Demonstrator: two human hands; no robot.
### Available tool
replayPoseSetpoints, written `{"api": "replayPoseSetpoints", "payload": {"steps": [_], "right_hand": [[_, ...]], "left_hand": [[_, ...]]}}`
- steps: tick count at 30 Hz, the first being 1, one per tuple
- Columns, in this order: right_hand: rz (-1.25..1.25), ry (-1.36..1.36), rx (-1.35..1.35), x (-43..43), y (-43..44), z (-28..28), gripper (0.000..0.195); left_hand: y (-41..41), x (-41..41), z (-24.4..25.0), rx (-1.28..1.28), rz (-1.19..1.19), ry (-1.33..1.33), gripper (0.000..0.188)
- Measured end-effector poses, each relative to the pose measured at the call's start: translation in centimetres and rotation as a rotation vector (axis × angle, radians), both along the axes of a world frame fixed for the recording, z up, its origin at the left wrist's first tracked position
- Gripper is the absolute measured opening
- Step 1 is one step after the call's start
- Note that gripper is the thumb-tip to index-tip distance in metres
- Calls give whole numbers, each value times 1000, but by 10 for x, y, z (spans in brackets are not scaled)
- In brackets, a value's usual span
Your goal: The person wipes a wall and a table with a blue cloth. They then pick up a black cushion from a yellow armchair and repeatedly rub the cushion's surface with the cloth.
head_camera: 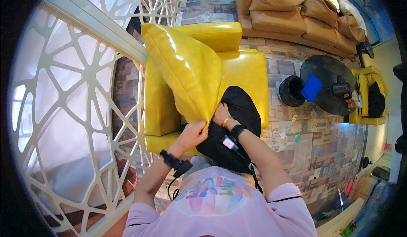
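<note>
A large shiny yellow cushion [190, 68] stands tilted on the yellow armchair [244, 74] in front of me. My left hand [195, 135] pinches the cushion's lower corner between fingers and thumb. Beside it, my right hand [221, 114] lies against the cushion's lower right edge, over a black backpack or cloth bag [243, 106]; its fingertips are partly hidden, so its grip is unclear. The black item rests on the seat's front and reaches down to my lap, with a small white, red-edged tag or device [228, 143] on it. Both wrists wear black bands.
A white lattice partition [86, 74] runs along the left. Behind the armchair stands a brown sofa [279, 20]. To the right are a black bin [291, 92], a round dark table [327, 68] with a blue cloth [311, 88], and another yellow armchair [359, 120]. Scraps lie on the floor.
</note>
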State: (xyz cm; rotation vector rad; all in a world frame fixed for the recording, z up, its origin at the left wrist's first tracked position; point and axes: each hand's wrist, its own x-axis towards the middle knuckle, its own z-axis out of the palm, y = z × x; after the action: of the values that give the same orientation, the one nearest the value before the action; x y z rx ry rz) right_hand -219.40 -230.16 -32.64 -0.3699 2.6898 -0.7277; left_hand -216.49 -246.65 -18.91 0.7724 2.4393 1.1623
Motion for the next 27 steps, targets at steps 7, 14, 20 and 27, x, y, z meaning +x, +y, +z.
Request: {"api": "replayPoseSetpoints", "payload": {"steps": [7, 14, 20, 27], "right_hand": [[102, 29, -252, 16, -9, 32, 67], [227, -15, -245, -11, -11, 60, 44], [124, 97, 46, -70, 49, 6, 78], [66, -317, -350, -15, 41, -27, 81]], "left_hand": [[-45, 58, -9, -157, 393, -175, 21], [-62, 83, -19, -395, 655, -245, 21], [-54, 78, -3, -757, 746, 60, 20], [-12, 18, -9, -669, 479, 264, 20]]}}
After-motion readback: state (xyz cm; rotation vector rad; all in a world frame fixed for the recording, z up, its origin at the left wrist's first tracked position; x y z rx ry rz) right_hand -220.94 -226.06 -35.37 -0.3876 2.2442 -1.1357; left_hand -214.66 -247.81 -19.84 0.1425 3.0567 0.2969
